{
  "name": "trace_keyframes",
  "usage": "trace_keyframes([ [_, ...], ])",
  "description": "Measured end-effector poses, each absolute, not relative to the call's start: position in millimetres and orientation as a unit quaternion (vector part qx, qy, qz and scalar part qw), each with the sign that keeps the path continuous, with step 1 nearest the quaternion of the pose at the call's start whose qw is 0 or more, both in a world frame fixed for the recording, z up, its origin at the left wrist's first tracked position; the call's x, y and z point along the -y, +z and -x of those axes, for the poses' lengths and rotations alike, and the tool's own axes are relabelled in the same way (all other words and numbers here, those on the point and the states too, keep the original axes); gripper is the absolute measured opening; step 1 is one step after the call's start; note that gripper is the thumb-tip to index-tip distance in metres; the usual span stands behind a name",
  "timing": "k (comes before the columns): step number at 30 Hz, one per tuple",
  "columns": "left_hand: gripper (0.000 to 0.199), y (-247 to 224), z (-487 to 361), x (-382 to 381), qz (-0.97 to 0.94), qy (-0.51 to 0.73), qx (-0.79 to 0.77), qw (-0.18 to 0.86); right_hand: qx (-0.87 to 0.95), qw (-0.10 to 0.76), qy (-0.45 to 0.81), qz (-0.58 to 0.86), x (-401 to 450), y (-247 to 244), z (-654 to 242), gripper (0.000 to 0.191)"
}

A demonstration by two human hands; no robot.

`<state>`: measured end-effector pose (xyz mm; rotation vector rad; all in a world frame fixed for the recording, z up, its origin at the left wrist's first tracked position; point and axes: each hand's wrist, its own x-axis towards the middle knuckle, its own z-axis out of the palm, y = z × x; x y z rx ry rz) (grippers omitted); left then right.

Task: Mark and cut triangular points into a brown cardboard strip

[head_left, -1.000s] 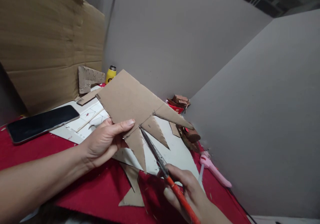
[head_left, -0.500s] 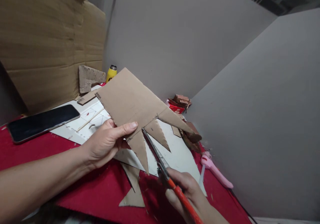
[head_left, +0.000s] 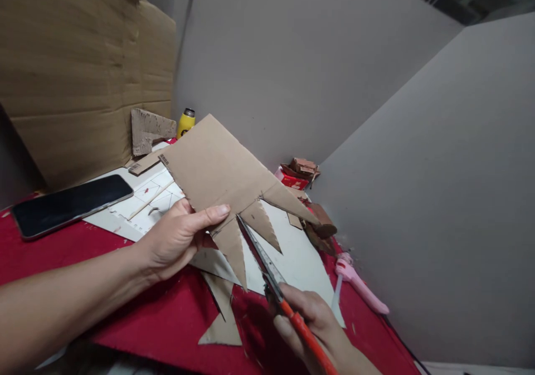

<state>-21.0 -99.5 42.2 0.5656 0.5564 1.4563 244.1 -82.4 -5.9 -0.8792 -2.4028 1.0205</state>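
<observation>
A flat piece of brown cardboard [head_left: 221, 163] is held up in the middle, its lower edge cut into pointed teeth. My left hand [head_left: 184, 235] pinches it near the lower left, thumb on top and fingers behind. My right hand [head_left: 313, 319] is closed around scissors with orange handles [head_left: 307, 336]. The scissor tips touch the cardboard at the notch between two teeth, just right of my left thumb. Pencil lines run along the base of the teeth.
A phone [head_left: 73, 205] lies at the left on the red cloth [head_left: 167, 319]. Behind are a yellow bottle [head_left: 186, 123] and a large cardboard sheet [head_left: 83, 74]. A pink glue gun [head_left: 363, 288] lies right. Cardboard scraps [head_left: 221, 330] sit below.
The cardboard teeth and the scissors have shifted very slightly to the left. My left hand keeps its hold in the same place.
</observation>
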Motion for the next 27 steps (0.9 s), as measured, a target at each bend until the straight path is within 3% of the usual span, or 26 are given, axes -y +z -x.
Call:
trace_keyframes([
  [5, 0.021, 44, 24, 99, -0.234, 0.633, -0.272, 0.686, 0.871, 0.198, 0.324, 0.312, 81, -3, -244, 0.034],
  [13, 0.022, 48, 26, 98, -0.216, 0.609, -0.313, 0.696, 0.874, 0.161, 0.312, 0.334, 83, 8, -241, 0.027],
  [21, 0.02, 50, 26, 97, -0.175, 0.61, -0.301, 0.711, 0.936, 0.221, -0.007, 0.272, 69, 9, -245, 0.028],
  [27, 0.013, 47, 25, 97, -0.168, 0.599, -0.295, 0.725, 0.921, 0.24, -0.201, 0.233, 57, 22, -251, 0.045],
])
